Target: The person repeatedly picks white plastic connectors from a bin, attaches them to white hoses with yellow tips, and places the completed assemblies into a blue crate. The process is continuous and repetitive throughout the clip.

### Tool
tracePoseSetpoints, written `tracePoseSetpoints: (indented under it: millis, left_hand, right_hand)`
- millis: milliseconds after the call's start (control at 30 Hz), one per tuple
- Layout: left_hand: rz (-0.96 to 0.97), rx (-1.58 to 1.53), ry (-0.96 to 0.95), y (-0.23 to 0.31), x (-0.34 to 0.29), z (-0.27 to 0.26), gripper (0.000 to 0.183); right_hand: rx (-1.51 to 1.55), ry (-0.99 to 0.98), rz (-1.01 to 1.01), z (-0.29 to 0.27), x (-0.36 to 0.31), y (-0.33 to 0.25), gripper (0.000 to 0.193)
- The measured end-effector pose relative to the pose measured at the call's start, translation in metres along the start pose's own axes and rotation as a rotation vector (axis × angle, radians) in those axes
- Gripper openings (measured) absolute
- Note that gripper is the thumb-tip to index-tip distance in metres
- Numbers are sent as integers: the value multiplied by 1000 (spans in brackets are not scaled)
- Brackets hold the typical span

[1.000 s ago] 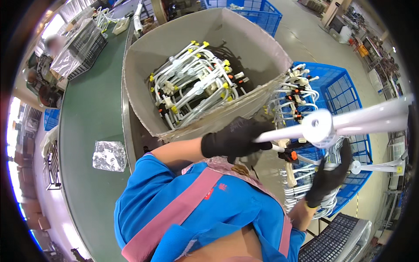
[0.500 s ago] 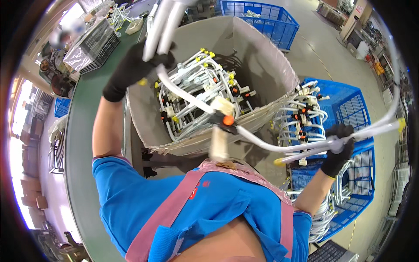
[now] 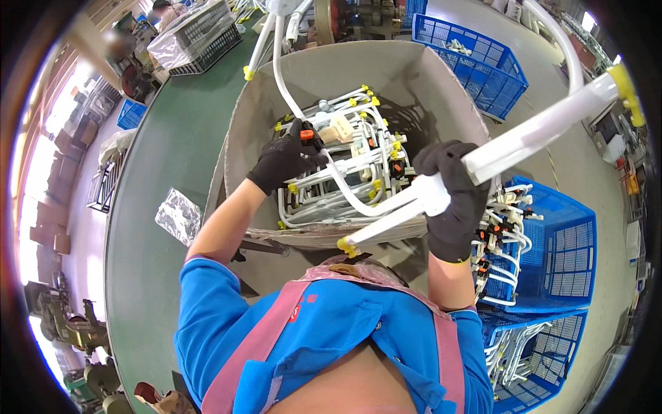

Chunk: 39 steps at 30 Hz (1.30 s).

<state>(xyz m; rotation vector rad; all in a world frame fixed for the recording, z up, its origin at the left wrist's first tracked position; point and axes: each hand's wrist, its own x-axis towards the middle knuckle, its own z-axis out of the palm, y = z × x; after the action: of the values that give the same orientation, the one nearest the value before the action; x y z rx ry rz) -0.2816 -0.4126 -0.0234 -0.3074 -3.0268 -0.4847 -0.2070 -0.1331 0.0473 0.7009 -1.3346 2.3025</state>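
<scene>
As left hand point(image 3: 281, 160) and right hand point(image 3: 462, 207) clenched one white frame point(image 3: 545, 121), its yellow cap point(image 3: 348, 246), if dipped, risked snagging tubes point(image 3: 362, 163) heaped below and between them.

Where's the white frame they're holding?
Head view: the white tubular frame spans left to right over the cardboard box, held by the left hand and right hand.

- Worker's point(image 3: 324, 345) twelve o'clock: the carton point(image 3: 414, 76), frames point(image 3: 358, 164) piled inside.
- Over it: the held frame point(image 3: 433, 196), left hand point(image 3: 284, 159) at eleven, right hand point(image 3: 457, 200) at one.
- From the carton: counter point(image 3: 152, 262) at nine, crates point(image 3: 572, 255) at four, basket point(image 3: 476, 77) at two.
</scene>
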Motion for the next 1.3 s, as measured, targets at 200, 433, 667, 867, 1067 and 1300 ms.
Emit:
tracePoseSetpoints:
  millis: [200,433,667,867,1067,1300]
  left_hand:
    - [-212,-686,144,-94,45,50,44]
    - [-409,-858,160,-188,65,78,31]
    - [-360,-752,102,-254,101,129,38]
    - [-347,-267,-77,-318,135,194,45]
    - [-326,-324,-93,-354,126,310,69]
    - [-735,-156,-342,-320,116,321,86]
  right_hand:
    - [-148,52,84,8,19,79,12]
    - [18,349,473,-22,20,206,18]
    - [237,553,657,-60,-8,295,21]
    - [-292,143,1379,-76,-60,320,40]
    - [-896,-229,1092,-84,-66,316,48]
    - [-1386,-211,877,-114,-82,318,53]
